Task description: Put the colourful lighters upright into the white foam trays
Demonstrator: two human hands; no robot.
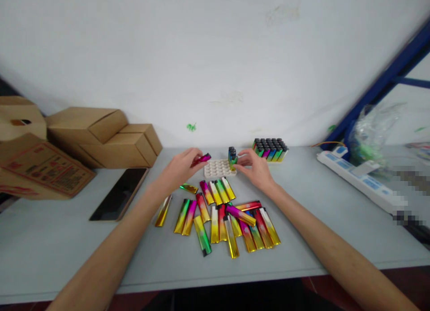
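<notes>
At the far middle of the grey table (50, 244), both hands work around a white honeycomb tray (217, 168). The left hand (179, 167) has its fingers closed on a pink-red lighter (202, 158), held lying nearly level just above the tray's left edge, tip pointing right toward the empty cells. The right hand (257, 166) rests at the tray's right side, fingers curled lightly against a few upright lighters (232, 157) standing in the far-right cells; it appears to steady them rather than grip, though whether it pinches one cannot be told.

Nearer the person, loose lighters (221, 217) lie flat in a rough spread, some overlapping, all within easy reach of either hand. Just beyond the right hand stands a filled tray of lighters (270, 149), black caps up, set aside clear of the work.

To the left lie a dark phone (119, 193) face up and stacked cardboard boxes (104, 138) against the wall. A white power strip (356, 176) runs along the right side, well apart from the lighters.
</notes>
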